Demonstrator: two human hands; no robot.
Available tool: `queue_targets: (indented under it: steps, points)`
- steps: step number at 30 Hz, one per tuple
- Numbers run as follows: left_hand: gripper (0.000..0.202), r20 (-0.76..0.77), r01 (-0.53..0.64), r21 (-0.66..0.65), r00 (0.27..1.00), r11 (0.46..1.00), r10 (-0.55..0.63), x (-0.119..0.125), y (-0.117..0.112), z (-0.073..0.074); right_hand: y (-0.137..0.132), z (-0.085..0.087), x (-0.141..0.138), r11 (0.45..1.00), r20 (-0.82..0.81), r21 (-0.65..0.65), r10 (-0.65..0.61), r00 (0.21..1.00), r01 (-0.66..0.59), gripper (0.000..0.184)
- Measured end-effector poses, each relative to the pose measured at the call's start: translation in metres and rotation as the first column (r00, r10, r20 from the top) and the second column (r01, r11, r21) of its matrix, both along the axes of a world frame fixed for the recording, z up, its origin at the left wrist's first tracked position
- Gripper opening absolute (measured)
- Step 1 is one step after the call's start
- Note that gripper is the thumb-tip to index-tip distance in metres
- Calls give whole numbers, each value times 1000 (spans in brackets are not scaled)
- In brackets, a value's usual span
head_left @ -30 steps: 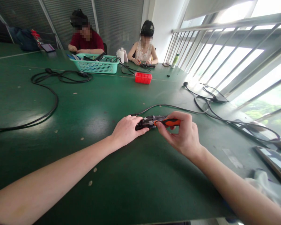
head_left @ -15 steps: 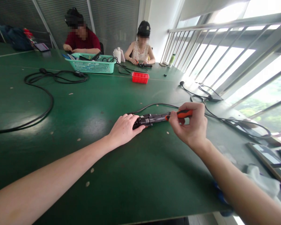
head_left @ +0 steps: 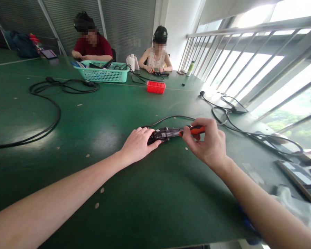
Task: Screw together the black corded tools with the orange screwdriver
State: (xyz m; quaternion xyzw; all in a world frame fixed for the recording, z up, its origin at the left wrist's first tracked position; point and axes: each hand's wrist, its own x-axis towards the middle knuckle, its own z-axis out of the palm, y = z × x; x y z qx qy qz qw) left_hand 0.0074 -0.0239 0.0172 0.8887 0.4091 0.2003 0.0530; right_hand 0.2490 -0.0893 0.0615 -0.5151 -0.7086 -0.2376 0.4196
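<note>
— Clamped down, is it?
— Yes. The person's left hand (head_left: pixel 137 145) is closed over one end of the black corded device (head_left: pixel 166 133), pinning it flat on the green table (head_left: pixel 145 207) so it cannot roll.
— And the right hand (head_left: pixel 208 145)?
— It is wrapped tight round an orange-handled screwdriver (head_left: pixel 197 130), with the shaft in line with the device. The tip is possibly in a screw, but it is too small to tell.

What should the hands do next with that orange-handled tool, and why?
Probably a small twist of the orange-handled screwdriver by the right hand. Its shaft lies in line with the black tool and seems to meet it, though the tip is too small to see. The left hand holds that tool's other end, so it looks steadied.
</note>
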Motion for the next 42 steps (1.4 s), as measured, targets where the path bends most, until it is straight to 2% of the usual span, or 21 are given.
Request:
queue_targets:
  steps: [3, 7, 9, 11, 14, 16, 25, 27, 30, 33, 35, 37, 38, 40, 41, 42]
  points:
    - [39, 16, 5, 8, 1000, 1000, -5, 0, 1, -1, 1, 2, 0, 1000, 59, 16, 21, 998, -22, 24]
    - [36, 66, 8, -1, 998, 1000, -8, -1, 1, -2, 1, 5, 0, 990, 39, -49, 137, 990, -135, 50]
    - [36, 92, 4, -21, 996, 1000, -2, -1, 1, -2, 2, 4, 0, 975, 20, -100, 201, 979, -198, 58]
    - [34, 107, 8, -43, 994, 999, -4, -1, 0, -1, 3, 1, 2, 979, -27, -109, 169, 985, -171, 51]
    - [34, 121, 29, -47, 992, 998, -24, -1, 1, 0, 4, -2, 4, 996, -190, -43, 72, 979, -81, 37]
    - [34, 123, 42, -36, 992, 998, -38, -1, 0, 0, 4, -2, 6, 998, -262, -1, 63, 963, -65, 35]
    - [36, 144, 70, -42, 988, 997, -63, -2, -2, 2, 6, -5, 3, 998, -198, -65, 2, 980, -15, 38]
    - [36, 156, 73, -51, 986, 996, -64, -2, -1, 1, 5, -6, 2, 996, -199, -71, 46, 979, -61, 42]
    - [35, 181, 77, -59, 981, 995, -65, -2, 0, 0, 4, -4, 1, 976, -181, -57, 196, 964, -209, 49]
    - [36, 207, 98, -84, 975, 992, -78, -3, 3, -1, 4, 0, 1, 916, -132, -46, 390, 911, -399, 46]
    - [36, 234, 122, -114, 968, 986, -93, -5, 7, -2, 3, 4, 2, 879, -106, 6, 475, 874, -477, 41]
    - [37, 266, 146, -137, 958, 980, -106, -6, 11, -3, 2, 9, 4, 898, -52, 9, 439, 897, -439, 32]
    - [37, 279, 158, -142, 954, 977, -114, -6, 12, -4, 2, 11, 5, 924, -9, -40, 379, 925, -379, 28]
    - [37, 281, 191, -138, 948, 972, -147, -6, 15, -6, 3, 12, 6, 952, 112, -198, 259, 959, -233, 17]
    - [38, 268, 215, -127, 947, 968, -175, -6, 15, -7, 5, 11, 7, 942, 180, -287, 231, 956, -173, 14]
    - [39, 249, 242, -112, 946, 964, -209, -5, 15, -8, 7, 9, 8, 921, 240, -366, 232, 943, -134, 20]
